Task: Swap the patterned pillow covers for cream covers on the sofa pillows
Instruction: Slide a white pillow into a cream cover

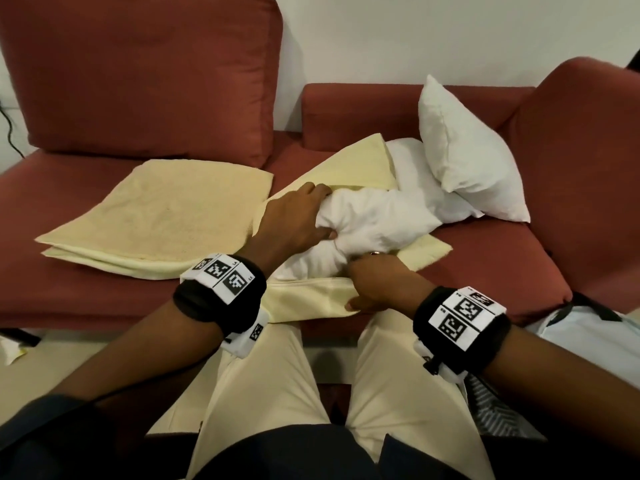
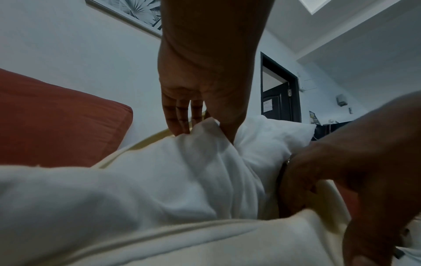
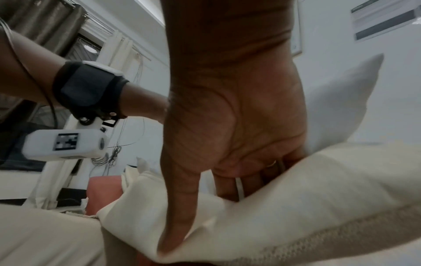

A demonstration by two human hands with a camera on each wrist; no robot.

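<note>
A white pillow insert (image 1: pixel 374 216) lies bunched on an open cream cover (image 1: pixel 304 299) in the middle of the red sofa seat (image 1: pixel 104 299). My left hand (image 1: pixel 301 216) grips the insert's squeezed near end, fingers curled into the fabric (image 2: pixel 182 171). My right hand (image 1: pixel 375 284) holds the cover's open edge, thumb outside and fingers tucked inside the opening (image 3: pixel 318 189). The insert's near end sits at the cover's mouth. A second bare white insert (image 1: pixel 464 147) leans against the sofa back to the right.
Folded cream covers (image 1: pixel 156 209) are stacked on the seat to the left. A red back cushion (image 1: pixel 138 71) stands behind them, and the red armrest (image 1: pixel 581 168) closes the right side. Grey-and-white patterned fabric (image 1: pixel 495 407) lies by my right thigh.
</note>
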